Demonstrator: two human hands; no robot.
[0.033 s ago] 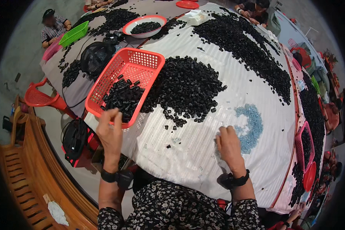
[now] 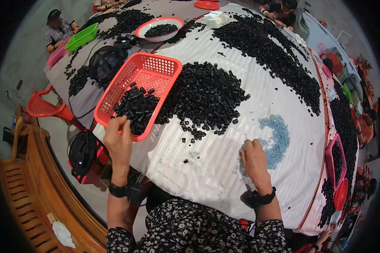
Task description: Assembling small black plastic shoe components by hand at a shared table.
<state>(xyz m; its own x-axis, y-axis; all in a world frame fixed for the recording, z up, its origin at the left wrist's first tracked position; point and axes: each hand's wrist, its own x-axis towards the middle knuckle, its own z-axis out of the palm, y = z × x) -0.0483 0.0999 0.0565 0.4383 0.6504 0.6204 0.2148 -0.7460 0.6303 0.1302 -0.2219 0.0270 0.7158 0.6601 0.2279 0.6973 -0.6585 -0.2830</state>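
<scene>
My left hand is over the near end of a red plastic basket, its fingers drawn together. Anything it holds is too small to make out. Small black cylindrical parts lie in the near half of the basket. A large heap of similar black pieces spreads on the white cloth to its right. My right hand is low over the cloth with fingertips pinched, beside a curved pile of tiny pale-blue clear pieces. What sits between those fingertips is hidden.
A white bowl with a red rim holds more black pieces at the far left. Another long black heap covers the far right of the table. A wooden bench and a red plastic chair stand at left. Other people sit around.
My left hand has shifted slightly left and up along the basket's near end. The right hand has moved slightly right, still pinched.
</scene>
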